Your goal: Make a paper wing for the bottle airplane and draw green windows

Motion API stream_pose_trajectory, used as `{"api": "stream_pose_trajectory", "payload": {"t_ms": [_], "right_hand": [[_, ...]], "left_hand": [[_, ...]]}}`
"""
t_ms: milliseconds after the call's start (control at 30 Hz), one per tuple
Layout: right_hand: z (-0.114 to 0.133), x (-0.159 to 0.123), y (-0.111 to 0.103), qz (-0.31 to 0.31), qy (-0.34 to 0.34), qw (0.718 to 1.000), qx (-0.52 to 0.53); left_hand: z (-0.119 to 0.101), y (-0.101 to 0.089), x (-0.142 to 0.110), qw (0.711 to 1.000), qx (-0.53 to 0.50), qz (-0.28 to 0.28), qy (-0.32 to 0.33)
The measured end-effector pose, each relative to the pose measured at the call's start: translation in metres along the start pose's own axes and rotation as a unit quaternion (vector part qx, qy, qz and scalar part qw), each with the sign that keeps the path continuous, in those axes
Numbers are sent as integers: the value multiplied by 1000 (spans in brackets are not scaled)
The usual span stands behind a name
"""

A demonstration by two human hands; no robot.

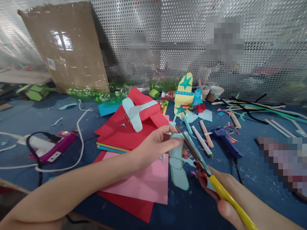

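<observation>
My left hand [159,142] pinches a light blue paper cut-out [177,166] between thumb and fingers. Rounded shapes are outlined in green on the cut-out, which hangs down from the grip. My right hand [213,188] is closed round a pair of scissors [223,189] with yellow handles. The blades point up and left, close beside the paper near my left fingers; whether they touch it I cannot tell. A paper aeroplane [135,114] in light blue lies on the red sheets [124,134]. Pink paper [144,188] lies below my left forearm.
A blue glue gun [226,140], markers [201,140] and paper scraps lie to the right. A yellow paper rocket [184,95] and green plastic bottles [83,93] are at the back. A purple power strip [59,147] with cables sits left, before a cardboard sheet [69,48].
</observation>
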State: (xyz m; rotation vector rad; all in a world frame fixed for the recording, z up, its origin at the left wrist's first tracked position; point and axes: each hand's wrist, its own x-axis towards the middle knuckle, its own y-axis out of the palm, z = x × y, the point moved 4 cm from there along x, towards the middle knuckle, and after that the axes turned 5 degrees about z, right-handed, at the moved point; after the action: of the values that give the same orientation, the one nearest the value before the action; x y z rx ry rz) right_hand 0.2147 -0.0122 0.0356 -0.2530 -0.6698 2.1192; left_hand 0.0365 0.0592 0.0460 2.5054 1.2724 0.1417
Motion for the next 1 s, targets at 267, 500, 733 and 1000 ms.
{"api": "stream_pose_trajectory", "payload": {"t_ms": [267, 500, 733, 1000], "right_hand": [[8, 5, -2, -4, -28, 999, -23], [11, 4, -8, -26, 26, 992, -117], [-5, 2, -6, -64, 57, 991, -104], [-23, 5, -14, -161, 41, 972, 166]], "left_hand": [[-1, -4, 2, 999, -20, -30, 20], [-8, -9, 3, 995, -13, -86, 49], [-14, -30, 8, 975, 15, -184, 123], [-9, -37, 14, 980, 122, -149, 51]]}}
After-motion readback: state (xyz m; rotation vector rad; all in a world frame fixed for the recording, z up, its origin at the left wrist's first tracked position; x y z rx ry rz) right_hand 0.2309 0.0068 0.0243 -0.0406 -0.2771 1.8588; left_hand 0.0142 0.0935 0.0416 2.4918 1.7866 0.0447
